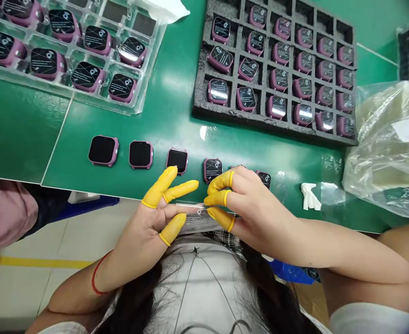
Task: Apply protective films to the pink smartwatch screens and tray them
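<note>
Though illegible, white print (198, 213) on clear film (193, 224) within right hand's (248, 197) pinch, left hand's (150, 225) grip unclear.

Yellow rubber finger cots (156, 189) with rolled rims cap the thumb and two fingers on both the left hand (157, 215) and right hand (242, 197). I see a thin red cord (95, 276) around the left wrist, a whitish short-sleeved top (197, 297) bearing a small dark star (195, 251), and checked cloth (227, 239) below.
</note>
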`<state>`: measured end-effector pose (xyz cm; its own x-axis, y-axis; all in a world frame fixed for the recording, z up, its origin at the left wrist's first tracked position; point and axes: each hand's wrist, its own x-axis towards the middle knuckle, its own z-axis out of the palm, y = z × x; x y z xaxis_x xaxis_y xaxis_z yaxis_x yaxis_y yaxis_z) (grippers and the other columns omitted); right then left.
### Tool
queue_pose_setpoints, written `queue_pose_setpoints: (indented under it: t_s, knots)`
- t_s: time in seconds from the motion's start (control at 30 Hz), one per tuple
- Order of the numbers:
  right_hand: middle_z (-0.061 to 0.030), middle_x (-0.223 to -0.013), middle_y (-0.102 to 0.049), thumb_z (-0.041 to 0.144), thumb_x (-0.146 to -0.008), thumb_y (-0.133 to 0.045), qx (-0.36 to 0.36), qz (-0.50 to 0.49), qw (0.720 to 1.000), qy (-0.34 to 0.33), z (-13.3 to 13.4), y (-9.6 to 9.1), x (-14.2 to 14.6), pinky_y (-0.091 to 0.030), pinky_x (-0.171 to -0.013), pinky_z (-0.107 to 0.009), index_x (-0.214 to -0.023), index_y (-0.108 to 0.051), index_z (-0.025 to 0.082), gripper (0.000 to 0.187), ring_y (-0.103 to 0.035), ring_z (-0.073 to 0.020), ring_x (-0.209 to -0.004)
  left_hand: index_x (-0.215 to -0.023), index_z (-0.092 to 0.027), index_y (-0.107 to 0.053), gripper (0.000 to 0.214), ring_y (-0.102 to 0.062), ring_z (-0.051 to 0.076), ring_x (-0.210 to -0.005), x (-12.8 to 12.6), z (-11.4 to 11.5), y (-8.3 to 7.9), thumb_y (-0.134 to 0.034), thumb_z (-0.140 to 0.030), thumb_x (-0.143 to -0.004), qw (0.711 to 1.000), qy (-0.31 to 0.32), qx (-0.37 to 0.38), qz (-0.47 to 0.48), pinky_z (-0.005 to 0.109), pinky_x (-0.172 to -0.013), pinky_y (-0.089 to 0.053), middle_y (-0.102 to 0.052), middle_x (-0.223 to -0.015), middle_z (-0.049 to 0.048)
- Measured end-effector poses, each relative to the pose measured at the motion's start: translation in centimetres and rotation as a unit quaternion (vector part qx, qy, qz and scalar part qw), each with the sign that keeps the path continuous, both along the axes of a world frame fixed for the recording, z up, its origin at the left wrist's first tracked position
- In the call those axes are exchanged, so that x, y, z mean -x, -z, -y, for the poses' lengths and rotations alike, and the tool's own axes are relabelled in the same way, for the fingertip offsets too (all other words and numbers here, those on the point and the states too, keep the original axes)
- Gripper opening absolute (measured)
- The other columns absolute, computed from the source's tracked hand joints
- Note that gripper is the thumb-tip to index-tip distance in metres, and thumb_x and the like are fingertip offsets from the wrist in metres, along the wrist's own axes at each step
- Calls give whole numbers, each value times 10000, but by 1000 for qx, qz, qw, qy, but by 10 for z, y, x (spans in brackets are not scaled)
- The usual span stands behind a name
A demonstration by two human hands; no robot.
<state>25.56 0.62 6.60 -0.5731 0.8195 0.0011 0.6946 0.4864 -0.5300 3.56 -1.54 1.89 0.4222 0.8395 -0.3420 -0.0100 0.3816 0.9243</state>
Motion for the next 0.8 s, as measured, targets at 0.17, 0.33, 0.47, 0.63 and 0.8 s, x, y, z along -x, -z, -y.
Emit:
queue_pose_setpoints:
  t_s: [0.17,0.33,0.47,0.63,0.8]
  knots:
    - [-110,-921,-651,152,-934,-540,-15,5,1000,-10,1,0,13,-416,-742,-374,-813,-675,133,182,-495,-214,-864,-1581,-335,-73,794,-487,210,-1379,4,-2,-3,-575,-227,-976,999,6,25,27,405,-1101,-475,-756,-1110,42]
    - [-86,-954,-647,138,-931,-541,15,-54,998,-8,-15,-12,11,-438,-784,-376,-868,-628,187,118,-526,-204,-900,-1532,-274,-313,641,-582,258,-1286,19,-7,3,-601,-324,-962,998,20,56,27,373,-1055,-507,-685,-1285,105]
    - [-50,-917,-640,189,-912,-593,102,-159,980,55,-55,-12,3,-460,-841,-358,-833,-610,209,83,-574,-191,-922,-1389,-280,-525,425,-701,238,-1104,31,-11,10,-573,-359,-974,991,2,114,67,349,-973,-559,-717,-1229,82]
    - [-34,-934,-654,201,-867,-623,239,-192,947,98,-96,20,6,-467,-881,-352,-730,-588,187,142,-594,-177,-928,-1327,-281,-614,358,-728,222,-1024,34,-20,15,-564,-345,-979,989,79,96,77,342,-917,-588,-763,-1103,75]
    - [-36,-938,-659,188,-871,-602,262,-164,947,86,-103,34,14,-463,-899,-358,-706,-591,182,166,-593,-173,-932,-1367,-318,-579,376,-733,217,-1014,33,-28,16,-532,-341,-994,987,105,84,92,351,-885,-600,-760,-1119,62]
